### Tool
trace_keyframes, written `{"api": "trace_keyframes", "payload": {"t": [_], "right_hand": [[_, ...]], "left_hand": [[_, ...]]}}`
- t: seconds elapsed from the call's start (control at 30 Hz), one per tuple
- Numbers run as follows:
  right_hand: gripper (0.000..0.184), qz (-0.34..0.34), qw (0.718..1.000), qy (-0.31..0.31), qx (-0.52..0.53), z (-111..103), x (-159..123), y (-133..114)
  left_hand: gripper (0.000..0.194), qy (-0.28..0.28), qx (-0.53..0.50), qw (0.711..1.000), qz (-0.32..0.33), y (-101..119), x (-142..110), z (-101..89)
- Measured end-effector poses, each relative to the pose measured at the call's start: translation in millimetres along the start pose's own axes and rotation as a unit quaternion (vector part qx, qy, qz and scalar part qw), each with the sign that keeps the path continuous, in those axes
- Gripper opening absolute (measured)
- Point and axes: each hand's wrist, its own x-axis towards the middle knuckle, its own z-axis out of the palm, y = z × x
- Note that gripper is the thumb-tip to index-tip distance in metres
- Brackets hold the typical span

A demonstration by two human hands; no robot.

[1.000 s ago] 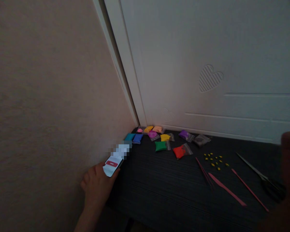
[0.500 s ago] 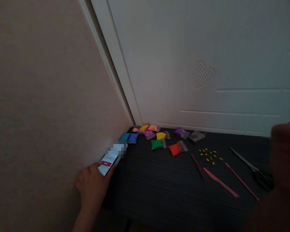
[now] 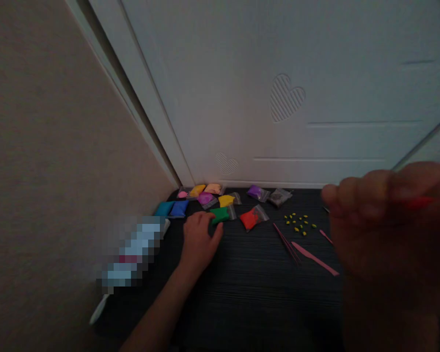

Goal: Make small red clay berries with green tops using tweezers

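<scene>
My left hand (image 3: pixel 201 239) is over the dark table with its fingers apart and holds nothing. Its fingertips are at the near left edge of a small bag of green modelling clay (image 3: pixel 220 215); whether they touch it I cannot tell. Close to the camera at the right, my right hand (image 3: pixel 392 234) is raised with its fingers curled in. A small red piece of clay (image 3: pixel 420 202) shows between those fingers, dark and blurred. To the right of the green bag lies a bag of red clay (image 3: pixel 248 219).
A phone (image 3: pixel 132 254), partly pixelated, leans by the wall. More clay bags, such as a blue one (image 3: pixel 179 209) and a purple one (image 3: pixel 255 192), line the back. Several yellow-green bits (image 3: pixel 297 229), pink tweezers (image 3: pixel 286 242) and a pink knife-like tool (image 3: pixel 315 258) lie at the right.
My left hand has let go of the phone and moved right to the green bag. The view has shifted, and my right hand shows more fully, now covering most of the scissors.
</scene>
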Motion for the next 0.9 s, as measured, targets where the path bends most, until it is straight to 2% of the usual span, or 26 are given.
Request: {"api": "trace_keyframes", "payload": {"t": [0.03,0.07,0.1,0.17,0.27,0.37,0.43,0.6,0.73,0.9], "right_hand": [[0.027,0.002,0.999,0.028,0.041,5,-3,6],[0.017,0.021,0.998,0.020,0.062,10,-8,16],[0.008,0.042,0.999,-0.027,0.020,14,-14,27],[0.002,0.071,0.983,-0.146,-0.082,21,-30,57],[0.013,0.121,0.962,-0.194,-0.149,18,-60,101],[0.024,0.104,0.966,-0.160,-0.172,6,-83,126],[0.026,0.083,0.972,-0.156,-0.153,-2,-88,131],[0.022,0.148,0.964,-0.126,-0.180,-11,-81,132],[0.015,0.167,0.945,-0.163,-0.230,-7,-76,133],[0.014,0.146,0.935,-0.211,-0.247,-3,-78,130]], "left_hand": [[0.021,-0.028,-0.020,0.999,0.030,11,8,8.3],[0.019,-0.052,-0.039,0.996,0.058,20,14,16.5],[0.017,-0.071,-0.057,0.992,0.082,28,18,24.6],[0.015,-0.098,-0.088,0.985,0.116,36,21,39.3],[0.016,-0.124,-0.122,0.974,0.145,40,15,54.4],[0.017,-0.142,-0.133,0.962,0.191,43,7,58.1],[0.018,-0.147,-0.132,0.959,0.204,45,5,57.3],[0.016,-0.169,-0.135,0.962,0.165,47,9,60.3],[0.015,-0.196,-0.148,0.954,0.173,49,9,64.1],[0.013,-0.207,-0.154,0.950,0.173,54,7,63.9]]}}
